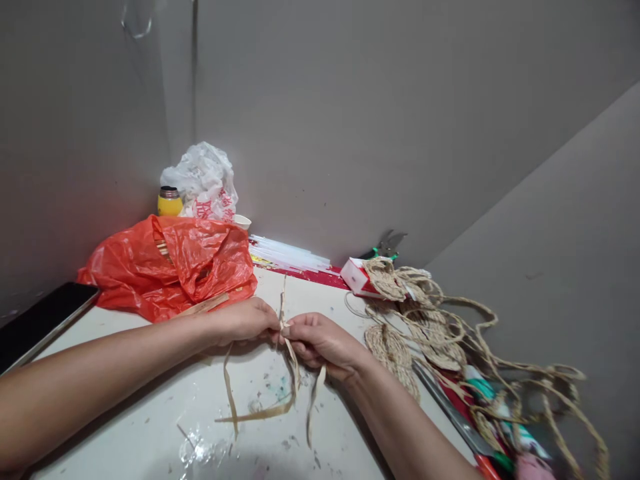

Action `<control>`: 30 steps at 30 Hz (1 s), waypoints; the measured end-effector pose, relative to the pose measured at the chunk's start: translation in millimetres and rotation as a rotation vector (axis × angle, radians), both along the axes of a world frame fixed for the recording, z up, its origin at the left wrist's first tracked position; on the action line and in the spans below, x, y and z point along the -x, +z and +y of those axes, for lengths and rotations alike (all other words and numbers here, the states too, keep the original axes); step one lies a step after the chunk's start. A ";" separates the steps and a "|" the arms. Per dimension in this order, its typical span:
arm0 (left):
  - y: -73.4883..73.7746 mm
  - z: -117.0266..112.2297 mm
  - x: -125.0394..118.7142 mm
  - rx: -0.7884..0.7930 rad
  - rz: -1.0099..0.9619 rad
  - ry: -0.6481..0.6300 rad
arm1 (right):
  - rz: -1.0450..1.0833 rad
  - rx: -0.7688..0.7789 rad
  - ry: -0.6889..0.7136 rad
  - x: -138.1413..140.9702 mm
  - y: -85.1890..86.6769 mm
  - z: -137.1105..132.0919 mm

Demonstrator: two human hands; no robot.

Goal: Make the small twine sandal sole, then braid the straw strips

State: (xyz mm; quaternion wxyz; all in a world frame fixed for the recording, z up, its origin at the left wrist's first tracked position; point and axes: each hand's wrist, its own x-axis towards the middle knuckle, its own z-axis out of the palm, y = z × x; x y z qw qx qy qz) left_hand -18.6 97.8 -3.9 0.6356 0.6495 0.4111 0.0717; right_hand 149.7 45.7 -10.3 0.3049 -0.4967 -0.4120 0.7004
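Observation:
My left hand (250, 321) and my right hand (323, 341) meet over the middle of the white table (270, 450). Both are closed in a pinch on flat tan straw strips (293, 365), which cross in a small knot-like bunch between the fingertips. A thin end sticks up above the hands. Other loose ends hang below them, one bent sideways towards the left and one dangling under my right hand. My fingers partly hide how the strips are looped.
A red plastic bag (220, 257) lies beyond my left hand, with a white bag (203, 177) and yellow jar (170, 201) behind. A phone (40, 320) sits left. White sticks (290, 253) lie at the back. Coiled rope (393, 353), pliers (387, 245) and a blade (445, 403) are right.

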 end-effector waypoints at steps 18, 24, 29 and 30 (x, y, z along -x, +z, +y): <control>-7.9 -5.4 -4.7 0.139 -0.090 0.092 | -0.573 -0.327 0.019 9.7 2.3 -8.9; -5.6 -8.9 -5.8 0.073 -0.050 0.129 | -0.828 -0.387 0.092 8.3 24.1 -14.7; -7.9 -9.3 -6.1 0.072 -0.087 0.133 | -0.829 -0.411 0.180 15.1 31.1 -24.5; -8.1 -9.2 -6.0 0.084 -0.107 0.133 | -0.865 -0.444 0.200 18.5 29.8 -27.5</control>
